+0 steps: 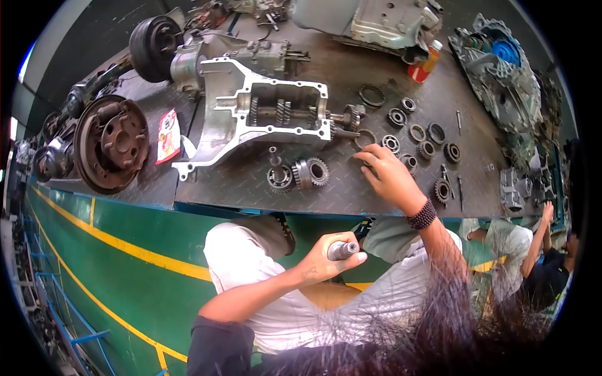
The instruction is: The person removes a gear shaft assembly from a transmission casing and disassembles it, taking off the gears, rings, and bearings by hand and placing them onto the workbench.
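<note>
My left hand (316,258) is wrapped round a metal shaft (343,250) above my lap; its splined end points up toward me. Over the bench edge, my right hand (390,174) has its fingers part spread and slightly bent, with nothing visible in them. Just beyond those fingertips lies a thin ring (365,139); whether they touch it I cannot tell. Bearings (390,144) and gears (426,149) are close to that hand. To its left stands an open gearbox housing (282,133) with geared shafts inside. A gear pair (311,172) and a bearing (279,178) sit before it.
A rusty brake drum assembly (113,144) and a red-white packet (168,135) lie on the left. At the back are a large casing (395,25) and an orange-labelled bottle (425,62). Another transmission case (498,75) stands right. A co-worker's arm (536,241) shows at far right.
</note>
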### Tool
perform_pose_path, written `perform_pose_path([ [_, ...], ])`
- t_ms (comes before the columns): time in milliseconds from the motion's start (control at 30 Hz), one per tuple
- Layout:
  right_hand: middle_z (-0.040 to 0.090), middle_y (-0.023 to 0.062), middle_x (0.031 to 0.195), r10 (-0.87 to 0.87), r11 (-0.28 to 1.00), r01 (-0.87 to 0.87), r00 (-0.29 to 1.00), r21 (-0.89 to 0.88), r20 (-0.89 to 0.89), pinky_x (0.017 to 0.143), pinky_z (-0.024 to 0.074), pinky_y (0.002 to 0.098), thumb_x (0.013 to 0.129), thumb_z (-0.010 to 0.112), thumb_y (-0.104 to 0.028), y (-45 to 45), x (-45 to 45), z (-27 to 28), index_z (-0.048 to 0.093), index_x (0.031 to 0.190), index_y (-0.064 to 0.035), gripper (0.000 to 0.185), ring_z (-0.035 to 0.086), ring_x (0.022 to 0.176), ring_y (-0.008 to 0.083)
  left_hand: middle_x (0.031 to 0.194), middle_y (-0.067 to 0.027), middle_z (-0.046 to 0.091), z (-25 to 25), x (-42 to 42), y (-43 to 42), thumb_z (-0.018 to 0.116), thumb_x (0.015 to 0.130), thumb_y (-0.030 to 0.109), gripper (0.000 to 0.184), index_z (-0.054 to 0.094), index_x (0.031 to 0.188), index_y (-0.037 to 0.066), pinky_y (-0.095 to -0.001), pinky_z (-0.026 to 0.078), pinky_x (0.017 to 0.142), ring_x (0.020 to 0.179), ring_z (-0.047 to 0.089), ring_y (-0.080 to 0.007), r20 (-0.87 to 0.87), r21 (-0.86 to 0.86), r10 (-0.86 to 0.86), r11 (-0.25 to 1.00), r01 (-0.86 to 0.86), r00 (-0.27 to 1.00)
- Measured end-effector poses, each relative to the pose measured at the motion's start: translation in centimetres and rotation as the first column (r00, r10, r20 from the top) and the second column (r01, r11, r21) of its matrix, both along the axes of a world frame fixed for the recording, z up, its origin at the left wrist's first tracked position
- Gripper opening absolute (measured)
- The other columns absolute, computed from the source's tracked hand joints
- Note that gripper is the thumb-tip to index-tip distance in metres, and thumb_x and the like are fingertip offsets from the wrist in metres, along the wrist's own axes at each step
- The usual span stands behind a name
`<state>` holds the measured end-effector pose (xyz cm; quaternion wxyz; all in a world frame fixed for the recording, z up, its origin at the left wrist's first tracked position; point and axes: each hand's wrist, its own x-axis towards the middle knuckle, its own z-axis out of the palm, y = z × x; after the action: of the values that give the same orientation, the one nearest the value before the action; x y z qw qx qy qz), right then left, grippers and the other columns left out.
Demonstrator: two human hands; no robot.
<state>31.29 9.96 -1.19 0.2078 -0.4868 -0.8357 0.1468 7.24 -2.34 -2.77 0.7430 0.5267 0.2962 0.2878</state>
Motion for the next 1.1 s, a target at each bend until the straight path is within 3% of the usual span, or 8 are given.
perform_pose_path([
  [67, 0.062, 0.0131, 0.133, -0.083, 0.991, 0.061, 0.978, 0.12, 0.193, 0.107, 0.0496, 0.046, 0.097, 0.073, -0.016, -0.8, -1.1, 0.3, 0.065, 0.14, -0.0092, 0.045, 0.061, 0.122, 0.0355, 0.081, 0.0069, 0.05, 0.0, 0.0, 0.1, 0.079, 0.101, 0.027, 0.032, 0.058, 0.087, 0.007, -0.0256, 0.038, 0.068, 0.077, 0.044, -0.0039, 0.026, -0.001, 0.007, 1.0, -0.007, 1.0],
  [133, 0.06, 0.0118, 0.14, -0.105, 0.982, 0.085, 0.988, 0.169, 0.11, 0.109, 0.0482, 0.0463, 0.096, 0.078, -0.027, -1.4, -3.1, -0.1, 0.061, 0.148, -0.0106, 0.057, 0.06, 0.126, 0.0354, 0.081, 0.0063, 0.051, -0.2, 0.1, 0.0, 0.079, 0.1, 0.028, 0.033, 0.059, 0.087, 0.007, -0.0263, 0.039, 0.069, 0.077, 0.045, -0.0048, 0.019, 0.002, 0.004, 1.0, -0.004, 1.0],
  [267, 0.054, 0.0115, 0.156, 0.187, 0.945, -0.198, 0.98, 0.261, 0.064, 0.116, 0.0439, 0.0479, 0.09, 0.083, -0.034, -1.7, -7.5, 2.0, 0.05, 0.161, -0.0163, 0.08, 0.056, 0.135, 0.0354, 0.082, 0.0052, 0.051, 0.6, -0.2, 0.0, 0.08, 0.1, 0.03, 0.034, 0.059, 0.087, 0.006, -0.0273, 0.04, 0.07, 0.079, 0.047, -0.0058, -0.008, -0.028, -0.049, 0.998, 0.049, 0.999],
  [367, 0.054, 0.0122, 0.156, 0.288, 0.936, -0.297, 0.955, 0.19, 0.074, 0.114, 0.0461, 0.0482, 0.087, 0.085, -0.028, -0.2, -9.0, 0.5, 0.052, 0.157, -0.0165, 0.079, 0.058, 0.134, 0.0361, 0.083, 0.0041, 0.052, 0.5, -0.1, 0.0, 0.08, 0.1, 0.03, 0.035, 0.059, 0.087, 0.005, -0.0277, 0.041, 0.07, 0.079, 0.048, -0.0062, -0.008, -0.023, -0.071, 0.997, 0.071, 0.997],
  [600, 0.059, 0.0143, 0.148, 0.183, 0.983, -0.183, 0.926, 0.032, -0.331, 0.105, 0.0559, 0.0433, 0.083, 0.086, -0.016, 0.5, -7.8, -0.7, 0.058, 0.147, -0.0118, 0.07, 0.063, 0.129, 0.0401, 0.084, 0.0028, 0.053, 0.4, -0.3, 0.0, 0.079, 0.1, 0.03, 0.036, 0.058, 0.087, 0.004, -0.0283, 0.042, 0.072, 0.08, 0.049, -0.0069, -0.008, -0.014, -0.049, 0.999, 0.049, 0.999],
  [733, 0.06, 0.012, 0.144, 0.082, 0.993, -0.115, 0.855, -0.033, -0.513, 0.107, 0.0557, 0.041, 0.078, 0.089, -0.008, 0.2, -6.9, -1.6, 0.058, 0.147, -0.009, 0.075, 0.064, 0.131, 0.0314, 0.084, 0.0025, 0.053, 0.6, -0.6, 0.0, 0.08, 0.099, 0.032, 0.037, 0.058, 0.086, 0.005, -0.0285, 0.041, 0.072, 0.081, 0.049, -0.0068, -0.001, -0.029, -0.049, 0.998, 0.049, 0.999],
  [867, 0.058, 0.0132, 0.14, 0.115, 0.979, -0.029, 0.897, 0.203, -0.426, 0.112, 0.0537, 0.0361, 0.077, 0.091, -0.004, 0.0, -5.5, -2.0, 0.059, 0.146, -0.005, 0.076, 0.062, 0.132, 0.0241, 0.083, 0.0035, 0.053, 0.9, -0.8, 0.0, 0.08, 0.099, 0.032, 0.037, 0.059, 0.086, 0.006, -0.028, 0.041, 0.072, 0.08, 0.048, -0.0062, 0.01, -0.053, -0.049, 0.997, 0.049, 0.999],
  [1100, 0.052, 0.0092, 0.144, -0.038, 0.993, -0.06, 0.646, -0.101, -0.762, 0.117, 0.0496, 0.0361, 0.083, 0.087, 0.005, 1.5, -4.5, -2.8, 0.047, 0.148, -0.0008, 0.077, 0.059, 0.136, 0.0205, 0.082, 0.0046, 0.052, 0.7, -0.4, -0.1, 0.08, 0.099, 0.032, 0.036, 0.058, 0.086, 0.006, -0.0272, 0.041, 0.071, 0.079, 0.047, -0.0056, 0.044, -0.018, -0.036, 0.999, 0.037, 0.998],
])
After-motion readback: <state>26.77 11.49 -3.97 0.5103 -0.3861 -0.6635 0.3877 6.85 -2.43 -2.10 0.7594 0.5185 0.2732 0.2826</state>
